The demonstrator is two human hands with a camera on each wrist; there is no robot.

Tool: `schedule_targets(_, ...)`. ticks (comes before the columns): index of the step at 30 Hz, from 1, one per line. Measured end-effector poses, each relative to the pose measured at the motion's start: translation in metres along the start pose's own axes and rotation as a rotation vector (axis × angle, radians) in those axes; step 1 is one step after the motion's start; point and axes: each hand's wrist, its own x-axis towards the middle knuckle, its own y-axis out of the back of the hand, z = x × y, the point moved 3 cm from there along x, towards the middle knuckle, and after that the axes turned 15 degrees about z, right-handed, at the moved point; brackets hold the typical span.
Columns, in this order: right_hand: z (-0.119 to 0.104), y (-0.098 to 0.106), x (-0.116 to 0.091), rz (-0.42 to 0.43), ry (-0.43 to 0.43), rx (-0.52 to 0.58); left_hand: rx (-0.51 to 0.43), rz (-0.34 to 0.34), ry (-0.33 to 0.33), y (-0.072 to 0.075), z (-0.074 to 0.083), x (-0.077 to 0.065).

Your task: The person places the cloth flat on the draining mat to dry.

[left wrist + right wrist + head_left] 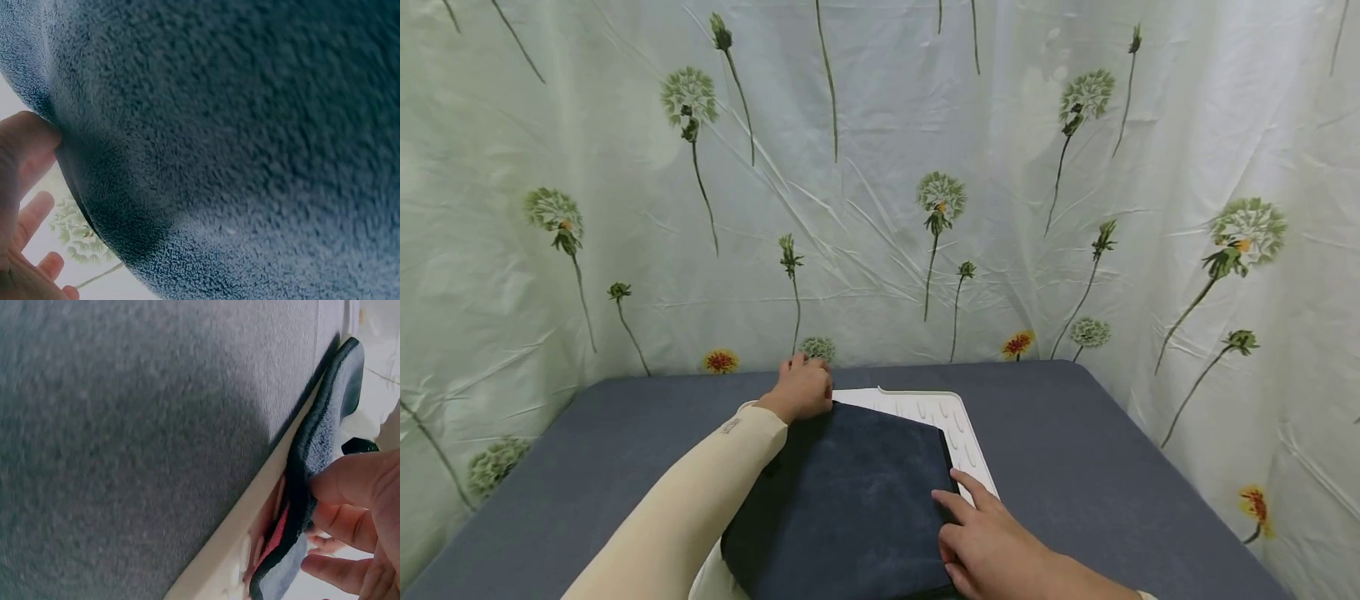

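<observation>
A dark blue plush mat (857,500) with black edging lies over a white ridged tray (958,429), which shows along its far and right sides. My left hand (805,387) pinches the mat's far left edge. In the left wrist view, the finger and thumb of the left hand (28,150) are at the mat's edge while the other fingers stick out beside it. With fingers spread, my right hand (985,533) touches the right edge of the mat. In the right wrist view the edging (300,462) waves above the tray, and a strip of pink (276,534) shows beneath it.
The tray sits on a table with a grey-blue cover (1075,467). Behind and at both sides hangs a pale curtain (880,208) printed with dandelions. A cream sleeve (685,492) covers the left forearm, which crosses the table's left part.
</observation>
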Motion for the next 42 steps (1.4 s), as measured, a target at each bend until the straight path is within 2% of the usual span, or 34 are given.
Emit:
schedule_targets(3,-0.001,0.000,0.003,-0.014,-0.011,0.020,0.026,0.022,0.019,0.001,0.000,0.002)
schedule_targets(6,0.001,0.004,0.007,0.019,-0.025,0.032,0.045,0.049,0.043,0.003,-0.001,0.005)
schedule_targets(11,-0.001,0.006,0.013,0.072,0.026,0.010,0.075,0.058,0.084,0.004,-0.005,0.005)
schedule_targets(15,-0.005,-0.001,0.014,0.017,0.039,0.009,0.102,0.027,0.123,0.002,-0.005,0.002)
schedule_targets(19,-0.003,-0.008,0.012,-0.061,-0.041,0.098,0.118,-0.001,0.145,-0.001,-0.003,-0.001)
schedule_targets(23,0.005,-0.010,0.012,-0.064,-0.151,0.221,0.151,-0.035,0.133,-0.002,0.001,-0.008)
schedule_targets(26,0.011,-0.010,0.014,-0.028,-0.194,0.255,0.193,-0.071,0.112,-0.002,0.005,-0.015)
schedule_targets(30,0.017,-0.013,0.018,0.008,-0.212,0.240,0.232,-0.108,0.080,0.000,0.009,-0.030)
schedule_targets(36,0.028,-0.017,0.022,0.035,-0.229,0.235,0.191,-0.121,0.049,0.003,0.012,-0.059)
schedule_targets(42,0.047,-0.022,0.029,0.077,-0.312,0.181,0.125,-0.094,0.000,0.007,0.013,-0.091)
